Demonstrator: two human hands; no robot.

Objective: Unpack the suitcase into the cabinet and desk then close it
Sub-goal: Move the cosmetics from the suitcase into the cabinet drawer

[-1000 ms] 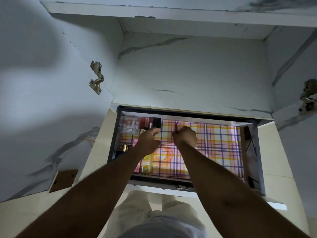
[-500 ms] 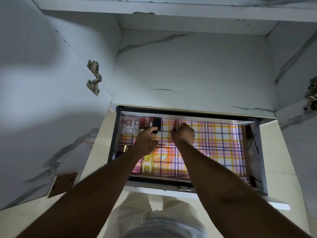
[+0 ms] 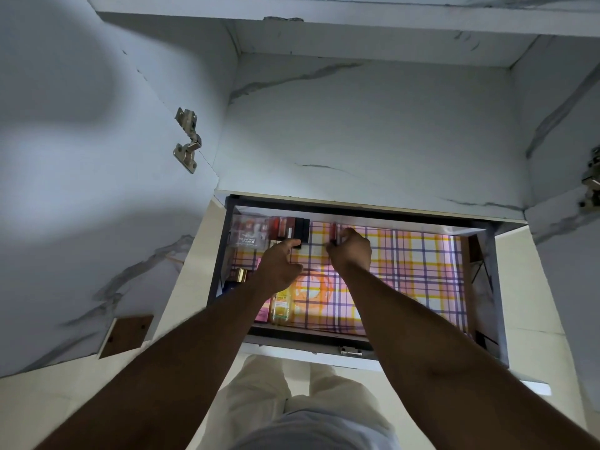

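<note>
An open drawer [image 3: 480, 287] lined with pink, yellow and purple checked paper sits below the cabinet's marble-patterned shelf. My right hand [image 3: 352, 251] pinches a small red tube [image 3: 333, 231] near the drawer's back wall. My left hand [image 3: 279, 263] touches a row of small red and dark boxes [image 3: 289, 228] at the back left with its thumb and fingertips. A clear packet [image 3: 248, 233] lies in the back left corner. A yellow bottle [image 3: 281, 305], a pink box [image 3: 263, 310] and a gold-capped bottle [image 3: 241, 275] lie at the front left.
The right part of the drawer lining [image 3: 422, 271] is bare. The cabinet door [image 3: 81, 157] hangs open on the left with a metal hinge [image 3: 187, 145]; another hinge [image 3: 591, 180] sits at the right. Pale floor tiles [image 3: 532, 319] lie below.
My right hand has shifted the red tube slightly back toward the drawer's rear wall. My left hand stays at the row of boxes. The view has tilted a little.
</note>
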